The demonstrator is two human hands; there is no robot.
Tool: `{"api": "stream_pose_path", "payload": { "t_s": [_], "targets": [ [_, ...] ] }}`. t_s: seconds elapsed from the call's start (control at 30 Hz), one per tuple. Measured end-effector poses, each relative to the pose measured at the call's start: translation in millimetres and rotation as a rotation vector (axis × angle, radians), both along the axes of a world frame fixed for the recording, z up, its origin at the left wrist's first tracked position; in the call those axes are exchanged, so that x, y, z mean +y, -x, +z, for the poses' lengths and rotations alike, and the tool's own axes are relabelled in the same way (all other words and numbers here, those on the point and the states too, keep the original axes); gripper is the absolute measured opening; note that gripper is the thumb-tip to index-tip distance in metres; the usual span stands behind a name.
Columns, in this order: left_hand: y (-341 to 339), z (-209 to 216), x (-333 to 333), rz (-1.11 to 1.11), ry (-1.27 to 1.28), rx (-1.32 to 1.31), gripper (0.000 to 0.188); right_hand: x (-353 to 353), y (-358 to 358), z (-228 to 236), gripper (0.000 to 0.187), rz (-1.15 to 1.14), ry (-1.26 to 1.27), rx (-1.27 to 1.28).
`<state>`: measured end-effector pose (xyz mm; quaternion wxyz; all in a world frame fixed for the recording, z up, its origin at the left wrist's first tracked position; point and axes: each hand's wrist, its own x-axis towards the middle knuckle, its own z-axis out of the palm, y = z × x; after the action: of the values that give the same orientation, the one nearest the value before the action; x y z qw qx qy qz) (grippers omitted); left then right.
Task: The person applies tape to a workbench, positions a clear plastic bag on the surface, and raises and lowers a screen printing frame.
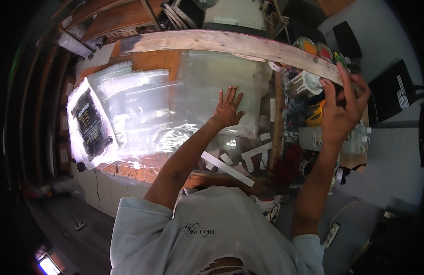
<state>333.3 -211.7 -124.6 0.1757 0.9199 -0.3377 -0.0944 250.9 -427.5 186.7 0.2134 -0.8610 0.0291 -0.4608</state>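
Observation:
My left hand [229, 109] lies flat with its fingers spread on a clear plastic sheet [198, 78] on the table. At the upper right, my right hand [341, 114] grips the end of a long, pale wooden plank [230, 45], its thumb at the near edge and a finger reaching across the wood. The plank spans the far side of the table, with its left part smeared. Left of my left hand, more clear plastic sheets [148, 98] are spread, shining with glare. On top of them at the far left is a white sheet with a dark printed block [92, 123].
A white strip [228, 168] and several small white pieces lie near the table's front edge. To the right are open paint cans [307, 46], a white container [308, 83] and a yellow item [314, 114]. Shelves [118, 18] stand beyond the table; a power strip [331, 234] is at lower right.

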Motion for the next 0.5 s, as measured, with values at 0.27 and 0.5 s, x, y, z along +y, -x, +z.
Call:
{"api": "stream_pose_path", "payload": {
  "t_s": [0.27,0.5],
  "targets": [
    [52.3,-2.6,5.3,0.357,0.161,-0.189,0.074,-4.2,0.9,-4.6,0.052,0.039,0.081,-0.049],
    [91.8,0.8,22.9,0.345,0.074,-0.176,0.071,-13.0,-2.3,-11.2,0.049,0.099,0.098,-0.111]
  ]
}}
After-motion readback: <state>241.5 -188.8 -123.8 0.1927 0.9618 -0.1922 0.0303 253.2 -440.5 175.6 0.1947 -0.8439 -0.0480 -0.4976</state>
